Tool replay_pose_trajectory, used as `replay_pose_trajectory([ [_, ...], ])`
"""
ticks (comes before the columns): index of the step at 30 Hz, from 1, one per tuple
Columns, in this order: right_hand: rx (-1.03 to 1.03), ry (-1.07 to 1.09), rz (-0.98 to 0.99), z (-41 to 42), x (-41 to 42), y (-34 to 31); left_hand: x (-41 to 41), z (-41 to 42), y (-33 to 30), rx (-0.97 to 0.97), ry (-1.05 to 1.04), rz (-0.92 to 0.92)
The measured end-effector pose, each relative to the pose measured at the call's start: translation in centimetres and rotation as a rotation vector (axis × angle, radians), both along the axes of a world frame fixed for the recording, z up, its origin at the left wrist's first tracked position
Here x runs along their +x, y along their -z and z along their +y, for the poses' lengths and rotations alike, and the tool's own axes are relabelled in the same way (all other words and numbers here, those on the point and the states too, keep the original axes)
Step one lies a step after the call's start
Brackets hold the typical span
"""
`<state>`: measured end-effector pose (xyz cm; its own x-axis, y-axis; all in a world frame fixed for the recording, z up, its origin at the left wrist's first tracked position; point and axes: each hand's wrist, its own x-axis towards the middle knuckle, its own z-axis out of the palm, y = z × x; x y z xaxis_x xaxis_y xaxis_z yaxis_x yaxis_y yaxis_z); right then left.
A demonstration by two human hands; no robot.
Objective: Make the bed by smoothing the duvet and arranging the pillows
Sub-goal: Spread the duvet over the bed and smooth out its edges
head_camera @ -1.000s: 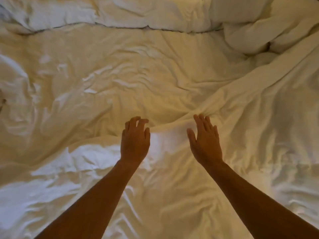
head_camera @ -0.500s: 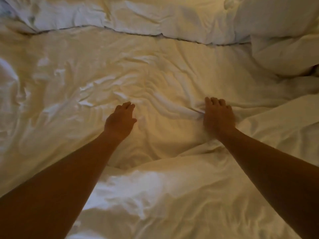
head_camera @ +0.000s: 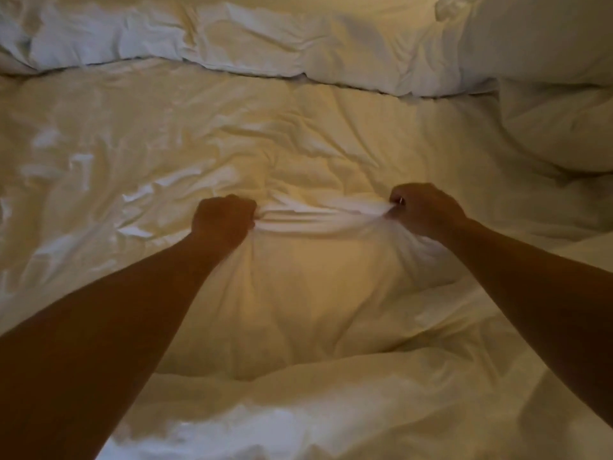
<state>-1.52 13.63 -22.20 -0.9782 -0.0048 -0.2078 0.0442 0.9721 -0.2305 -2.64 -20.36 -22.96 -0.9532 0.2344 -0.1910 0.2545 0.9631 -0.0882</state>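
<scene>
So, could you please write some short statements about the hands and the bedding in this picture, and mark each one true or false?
1. Both hands grip the duvet. True.
2. The left hand lies flat with straight fingers. False: its fingers are curled into a fist round the fabric.
3. The fabric between the left hand and the right hand is pulled into a taut band. True.
4. The pillows lie at the near edge, under the forearms. False: they lie along the far side, beyond the hands.

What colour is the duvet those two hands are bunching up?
Plain white, no pattern, tinted yellowish by warm light. The head view shows the duvet gripped by the left hand and right hand.
</scene>
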Motion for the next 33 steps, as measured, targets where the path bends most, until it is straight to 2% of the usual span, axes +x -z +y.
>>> replay_pose_trajectory([
  [2,-0.062,0.109,0.249,-0.1,-1.6,-1.5,-1.7,-0.2,-0.8,0.087,-0.112,0.152],
  [5,-0.027,0.069,0.484,-1.9,-3.0,-2.2,-2.5,-0.7,-1.1,0.129,-0.221,0.301],
  [10,0.036,0.093,0.391,-2.7,-5.2,-1.8,-3.5,-0.4,-1.7,0.158,-0.332,0.318],
  [14,0.021,0.122,0.576,-3.3,-6.1,-3.1,-5.5,0.5,-2.6,0.381,-0.46,0.376],
  [17,-0.041,0.179,0.593,-3.0,-4.8,-2.3,-4.9,-0.4,-1.4,0.579,-0.358,0.312],
  [19,-0.126,0.243,0.604,-2.9,-2.7,-1.7,-2.6,-1.2,0.8,0.627,-0.247,0.149],
  [20,-0.142,0.224,0.613,-3.1,-1.3,-1.3,-1.0,-1.4,1.7,0.609,-0.177,0.092],
  [22,-0.119,0.033,0.587,-4.4,2.9,0.0,3.4,-0.8,3.5,0.58,-0.081,0.1],
  [24,-0.106,-0.206,0.473,-6.0,7.9,2.1,8.4,1.4,4.1,0.568,-0.039,0.168],
  [26,-0.067,-0.286,0.306,-6.2,12.5,4.7,12.6,3.8,4.6,0.524,0.061,0.161],
  [30,0.142,-0.082,0.16,-0.3,16.6,7.5,15.3,2.7,7.5,0.257,0.222,0.13],
  [33,0.262,0.208,0.127,3.8,17.1,6.7,14.2,0.4,8.1,0.101,0.159,0.166],
])
